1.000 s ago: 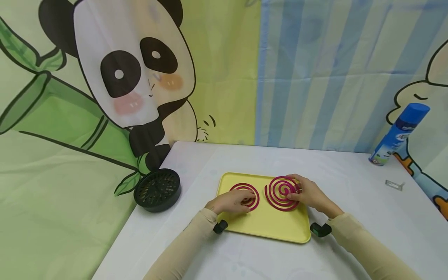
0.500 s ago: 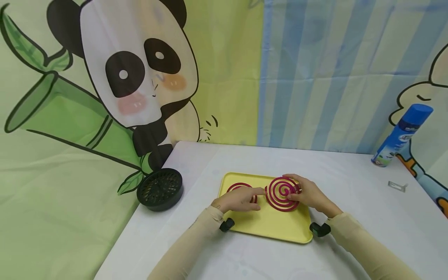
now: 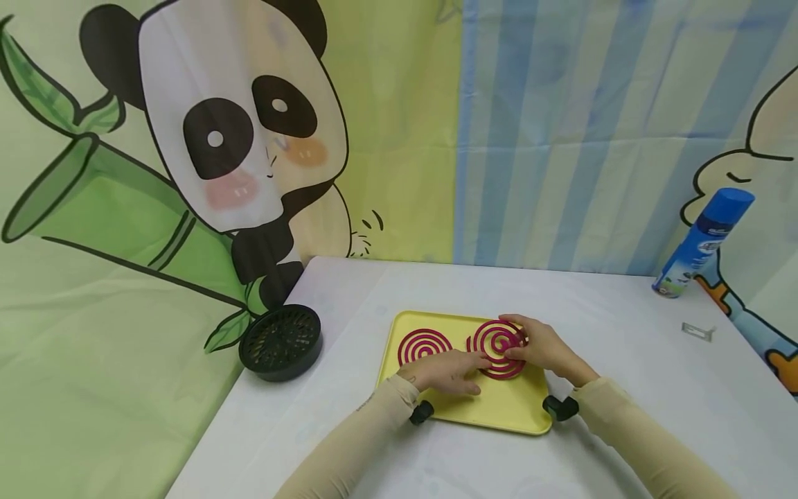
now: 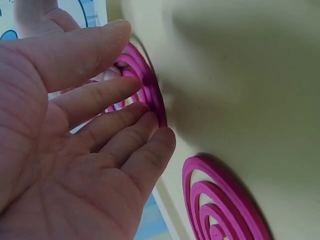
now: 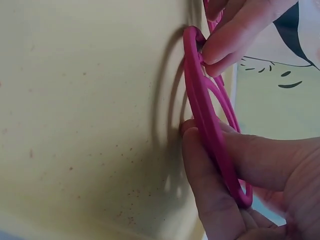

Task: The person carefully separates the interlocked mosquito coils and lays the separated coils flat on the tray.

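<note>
Two magenta mosquito coils are at the yellow tray (image 3: 499, 409). One mosquito coil (image 5: 206, 112) is gripped at its right side by my right hand (image 3: 545, 348), with thumb and fingers on opposite faces. In the right wrist view it stands off the tray and casts a shadow there. My left hand (image 3: 445, 373) reaches across, palm towards the coil, its fairly straight fingertips (image 4: 162, 137) at that coil's edge. The other mosquito coil (image 3: 425, 350) lies on the tray's left part, its near edge partly hidden behind the left hand in the head view.
A black round vented holder (image 3: 280, 341) stands at the table's left edge. On the right are a blue spray can (image 3: 703, 242) and a small metal stand (image 3: 697, 332). A printed panda curtain (image 3: 405, 138) hangs behind the white table (image 3: 349, 298).
My left hand has moved right, off the left coil and over to the coil in my right hand. More of the left coil shows now. My right hand keeps its grip.
</note>
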`<state>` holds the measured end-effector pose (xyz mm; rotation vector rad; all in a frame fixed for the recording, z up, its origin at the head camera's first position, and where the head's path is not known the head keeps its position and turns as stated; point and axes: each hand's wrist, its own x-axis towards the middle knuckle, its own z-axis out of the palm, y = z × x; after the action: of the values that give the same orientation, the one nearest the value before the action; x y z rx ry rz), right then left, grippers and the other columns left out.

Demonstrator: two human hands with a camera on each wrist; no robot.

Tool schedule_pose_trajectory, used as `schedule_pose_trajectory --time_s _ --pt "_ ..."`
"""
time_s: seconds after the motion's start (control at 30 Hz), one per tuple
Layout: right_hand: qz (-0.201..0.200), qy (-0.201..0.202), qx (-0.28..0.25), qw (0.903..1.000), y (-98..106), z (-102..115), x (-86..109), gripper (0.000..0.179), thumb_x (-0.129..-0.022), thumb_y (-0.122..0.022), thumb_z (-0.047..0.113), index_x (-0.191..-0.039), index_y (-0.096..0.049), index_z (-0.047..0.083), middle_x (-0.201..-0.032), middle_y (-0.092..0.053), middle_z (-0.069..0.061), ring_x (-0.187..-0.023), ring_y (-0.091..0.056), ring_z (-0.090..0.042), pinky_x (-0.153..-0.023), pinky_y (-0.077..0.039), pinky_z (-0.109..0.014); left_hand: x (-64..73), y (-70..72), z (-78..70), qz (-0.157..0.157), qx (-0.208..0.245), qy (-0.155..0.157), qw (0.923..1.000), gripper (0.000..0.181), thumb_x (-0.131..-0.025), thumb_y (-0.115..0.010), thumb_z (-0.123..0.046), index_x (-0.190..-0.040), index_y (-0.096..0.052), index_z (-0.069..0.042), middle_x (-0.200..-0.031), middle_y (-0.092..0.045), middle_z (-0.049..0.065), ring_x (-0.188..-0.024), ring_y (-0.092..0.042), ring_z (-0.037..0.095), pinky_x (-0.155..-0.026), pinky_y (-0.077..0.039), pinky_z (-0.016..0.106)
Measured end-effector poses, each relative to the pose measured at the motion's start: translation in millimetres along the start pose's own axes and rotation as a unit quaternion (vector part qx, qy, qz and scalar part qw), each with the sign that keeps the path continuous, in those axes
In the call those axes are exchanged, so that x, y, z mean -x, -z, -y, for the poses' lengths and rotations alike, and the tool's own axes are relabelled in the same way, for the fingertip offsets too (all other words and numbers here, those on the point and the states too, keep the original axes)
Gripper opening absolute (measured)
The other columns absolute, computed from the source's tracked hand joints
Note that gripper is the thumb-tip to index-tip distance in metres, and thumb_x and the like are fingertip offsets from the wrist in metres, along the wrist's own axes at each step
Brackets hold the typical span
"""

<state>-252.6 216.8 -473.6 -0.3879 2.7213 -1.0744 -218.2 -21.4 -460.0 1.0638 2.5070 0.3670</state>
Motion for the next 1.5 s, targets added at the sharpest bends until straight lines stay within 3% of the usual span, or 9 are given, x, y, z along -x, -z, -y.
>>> schedule_pose_trajectory --time_s 0.27,0.57,0.83,1.3,1.5 --pt "0.004 -0.008 0.017 0.9998 -0.9 2.8 -2.2 0.07 -0.085 -0.082 0.011 -0.147 -0.049 0.008 -0.115 -0.065 -0.018 -0.097 -0.06 -0.026 -0.084 -0.06 -0.042 -0.6 -2.5 1.0 -0.008 0.003 -0.002 1.0 0.056 -0.098 -0.067 -0.027 -0.15 -0.05 -0.015 -0.161 -0.041 0.002 -0.143 -0.046 0.016 -0.118 -0.037 0.028" --pt "0.022 -0.02 0.055 0.9981 1.8 5.6 -5.1 0.071 -0.084 -0.083 0.017 -0.146 -0.049 0.005 -0.128 -0.062 -0.025 -0.108 -0.06 -0.034 -0.096 -0.055 -0.056 0.1 -2.9 -0.1 -0.006 0.005 0.005 1.0 0.056 -0.098 -0.067 -0.028 -0.15 -0.049 -0.016 -0.161 -0.041 0.001 -0.143 -0.046 0.015 -0.118 -0.037 0.028" --pt "0.006 0.017 0.113 0.9935 -1.0 7.1 -4.7 0.066 -0.085 -0.082 0.016 -0.141 -0.052 -0.001 -0.124 -0.065 -0.025 -0.109 -0.065 -0.038 -0.093 -0.056 -0.055 -0.3 -0.9 1.6 -0.009 -0.001 -0.011 0.9999 0.055 -0.098 -0.067 -0.026 -0.149 -0.05 -0.016 -0.156 -0.048 -0.003 -0.138 -0.051 0.013 -0.115 -0.04 0.027" --pt "-0.001 0.023 0.133 0.9908 -1.2 10.7 1.2 0.067 -0.086 -0.081 0.017 -0.142 -0.051 -0.004 -0.125 -0.065 -0.027 -0.113 -0.064 -0.04 -0.094 -0.055 -0.056 -2.9 -0.5 4.9 -0.013 0.01 -0.031 0.9994 0.052 -0.098 -0.067 -0.023 -0.147 -0.052 -0.016 -0.146 -0.056 -0.004 -0.128 -0.058 0.011 -0.109 -0.044 0.024" --pt "-0.001 0.024 0.15 0.9884 -0.8 10.5 4.0 0.066 -0.087 -0.08 0.02 -0.141 -0.051 -0.005 -0.115 -0.063 -0.025 -0.102 -0.061 -0.035 -0.091 -0.055 -0.054 -3.6 -1.2 5.3 -0.014 0.014 -0.023 0.9995 0.051 -0.098 -0.067 -0.024 -0.146 -0.053 -0.017 -0.143 -0.058 -0.005 -0.124 -0.059 0.009 -0.108 -0.045 0.024"
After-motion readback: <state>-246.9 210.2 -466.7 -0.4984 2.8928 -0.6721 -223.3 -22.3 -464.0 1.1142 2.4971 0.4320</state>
